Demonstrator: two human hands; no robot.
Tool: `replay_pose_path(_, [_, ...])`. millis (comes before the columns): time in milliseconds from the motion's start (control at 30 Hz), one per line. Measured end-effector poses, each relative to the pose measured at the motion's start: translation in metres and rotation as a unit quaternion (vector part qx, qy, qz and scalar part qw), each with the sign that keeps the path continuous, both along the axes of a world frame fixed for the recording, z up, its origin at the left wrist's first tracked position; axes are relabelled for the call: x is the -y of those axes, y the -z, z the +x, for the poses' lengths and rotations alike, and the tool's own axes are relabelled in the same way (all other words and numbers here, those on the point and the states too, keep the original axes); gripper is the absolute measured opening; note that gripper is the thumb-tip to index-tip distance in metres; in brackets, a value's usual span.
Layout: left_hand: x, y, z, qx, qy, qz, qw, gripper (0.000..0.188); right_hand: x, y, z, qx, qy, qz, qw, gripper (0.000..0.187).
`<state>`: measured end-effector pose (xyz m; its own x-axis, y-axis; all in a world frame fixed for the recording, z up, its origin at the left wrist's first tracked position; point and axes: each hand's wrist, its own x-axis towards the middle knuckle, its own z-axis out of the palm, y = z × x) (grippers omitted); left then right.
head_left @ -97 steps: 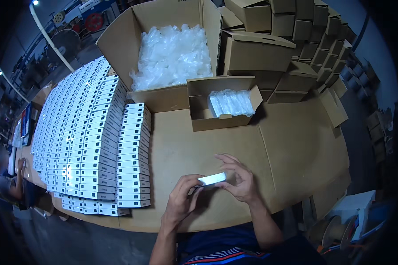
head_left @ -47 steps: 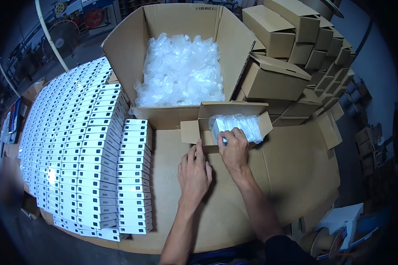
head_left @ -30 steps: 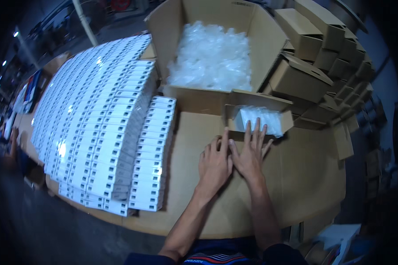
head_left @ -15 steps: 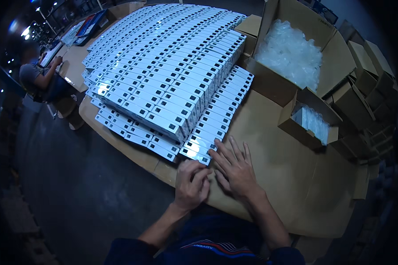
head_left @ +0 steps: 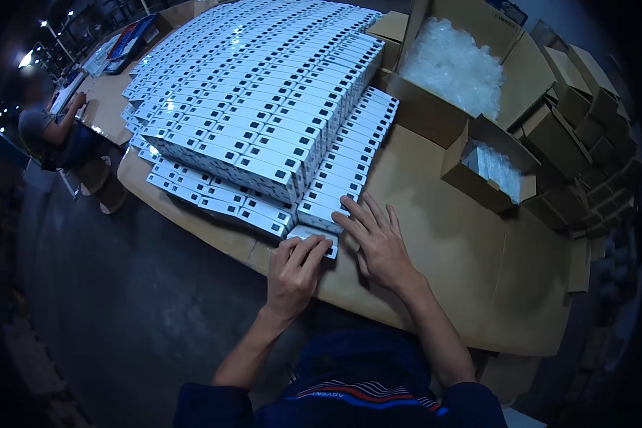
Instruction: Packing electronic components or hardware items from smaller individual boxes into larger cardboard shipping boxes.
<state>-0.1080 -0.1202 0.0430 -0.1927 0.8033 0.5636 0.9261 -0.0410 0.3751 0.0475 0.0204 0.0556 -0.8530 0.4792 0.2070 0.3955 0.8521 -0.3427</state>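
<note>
White narrow boxes, each with a dark square at one end, lie in long tight rows stacked in layers on the table. At the near end of the right-hand lower row, a single white box sits lower than the boxes behind it. My left hand is closed on this box, its fingers bent over the near edge and hiding part of it. My right hand is open with fingers spread, its fingertips against the right side of that row's near end. Nothing shows in its grasp.
A large carton of clear plastic pieces stands at the right, with a smaller open carton before it. More brown cartons are piled beyond. The brown tabletop ends just before me. Another person sits at far left.
My left hand has come onto the near box, now set apart below the row's end. My right hand has shifted slightly, still spread beside the row. The whole view has moved a little.
</note>
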Motion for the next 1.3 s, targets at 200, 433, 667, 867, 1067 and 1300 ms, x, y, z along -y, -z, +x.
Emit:
replay_pose_path(200, [0.021,-0.016,0.017,-0.025,0.017,-0.026,0.999,0.041,0.008,-0.023,0.027,-0.128,0.065,-0.104,0.984,0.079])
replay_pose_path(433, [-0.016,-0.015,0.07,0.163,0.14,0.096,0.972,0.045,0.009,-0.059,0.106,-0.103,0.048,-0.488,0.866,0.04])
replay_pose_path(667, [-0.115,-0.065,0.102,0.219,0.261,0.071,0.938,0.04,-0.052,-0.044,0.125,-0.37,0.129,-0.436,0.81,0.025])
replay_pose_path(867, [-0.272,-0.118,0.06,0.138,0.149,0.123,0.971,0.015,-0.138,-0.082,0.128,-0.357,0.152,-0.254,0.886,0.029])
replay_pose_path(1067, [-0.464,-0.128,0.036,0.094,0.116,0.188,0.971,0.024,-0.227,-0.132,0.115,-0.358,0.189,-0.061,0.912,0.024])
replay_pose_path(1300, [-0.539,-0.123,0.012,0.131,0.067,0.064,0.987,0.023,-0.332,-0.148,0.077,-0.332,0.221,0.02,0.917,0.026])
